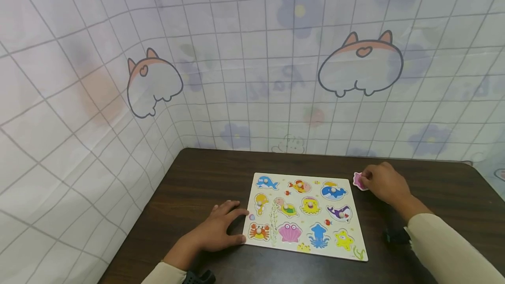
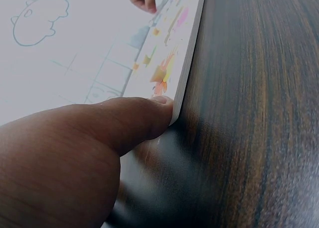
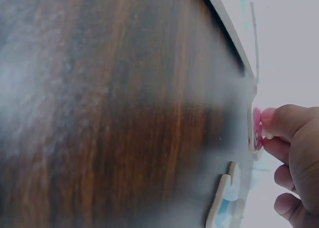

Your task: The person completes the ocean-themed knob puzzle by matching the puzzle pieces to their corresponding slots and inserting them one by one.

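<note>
A wooden peg puzzle board (image 1: 272, 214) with sea-animal pictures lies flat on the table. At its left edge rests my left hand (image 1: 222, 227), fingers spread and the thumb (image 2: 149, 115) against the lower left corner. Just past the board's upper right corner, my right hand (image 1: 384, 183) pinches a pink puzzle piece (image 1: 358, 181) by its small knob between thumb and fingertip. That pink piece (image 3: 257, 128) stays close over the tabletop in the right wrist view. Knobs show on several board pieces, among them the crab (image 1: 259, 231) and octopus (image 1: 310, 205).
A dark wood-grain table (image 1: 205, 170) lies under everything. Blue-and-white wooden pieces (image 3: 222, 203) lie near the right hand in the right wrist view. A white checked cloth (image 1: 252, 100) with cartoon prints stands behind the table and along its left side.
</note>
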Action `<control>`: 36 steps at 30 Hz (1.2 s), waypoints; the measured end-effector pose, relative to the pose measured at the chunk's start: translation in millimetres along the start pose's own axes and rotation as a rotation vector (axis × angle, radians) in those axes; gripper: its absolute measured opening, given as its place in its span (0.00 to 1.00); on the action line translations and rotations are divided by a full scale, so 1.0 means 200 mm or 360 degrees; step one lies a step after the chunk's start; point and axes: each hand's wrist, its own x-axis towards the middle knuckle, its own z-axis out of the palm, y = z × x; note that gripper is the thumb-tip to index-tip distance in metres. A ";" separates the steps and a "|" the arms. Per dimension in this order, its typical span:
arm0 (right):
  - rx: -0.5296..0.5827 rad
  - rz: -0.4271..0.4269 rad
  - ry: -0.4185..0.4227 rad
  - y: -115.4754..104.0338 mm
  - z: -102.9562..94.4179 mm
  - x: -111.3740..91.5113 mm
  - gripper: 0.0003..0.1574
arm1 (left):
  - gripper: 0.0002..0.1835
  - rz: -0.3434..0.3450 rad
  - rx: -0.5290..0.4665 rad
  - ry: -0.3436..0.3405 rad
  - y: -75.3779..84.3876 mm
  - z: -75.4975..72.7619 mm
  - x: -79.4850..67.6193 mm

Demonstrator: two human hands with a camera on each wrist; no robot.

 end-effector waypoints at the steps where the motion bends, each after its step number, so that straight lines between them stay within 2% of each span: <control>1: 0.0002 -0.0012 0.0005 0.00 0.00 0.00 0.12 | 0.35 0.0000 0.0001 0.0001 0.00 0.00 0.00; 8: 0.0038 -0.0174 0.0017 -0.06 -0.05 -0.04 0.04 | 0.35 -0.0001 0.0013 -0.0004 0.00 -0.01 0.00; 14: 0.0036 -0.0232 -0.0025 -0.10 -0.07 -0.09 0.08 | 0.35 -0.0017 0.0020 -0.0015 0.01 -0.01 0.00; 19: 0.0035 -0.0286 -0.0004 -0.14 -0.07 -0.13 0.12 | 0.35 -0.0022 0.0027 -0.0016 0.00 0.00 0.00; 25: 0.0075 -0.0298 0.0015 -0.19 -0.06 -0.17 0.04 | 0.35 -0.0015 0.0022 -0.0010 0.00 0.00 0.00; 36: 0.0140 -0.0406 -0.0036 -0.28 -0.02 -0.24 0.07 | 0.35 -0.0011 0.0024 0.0003 -0.01 0.01 0.00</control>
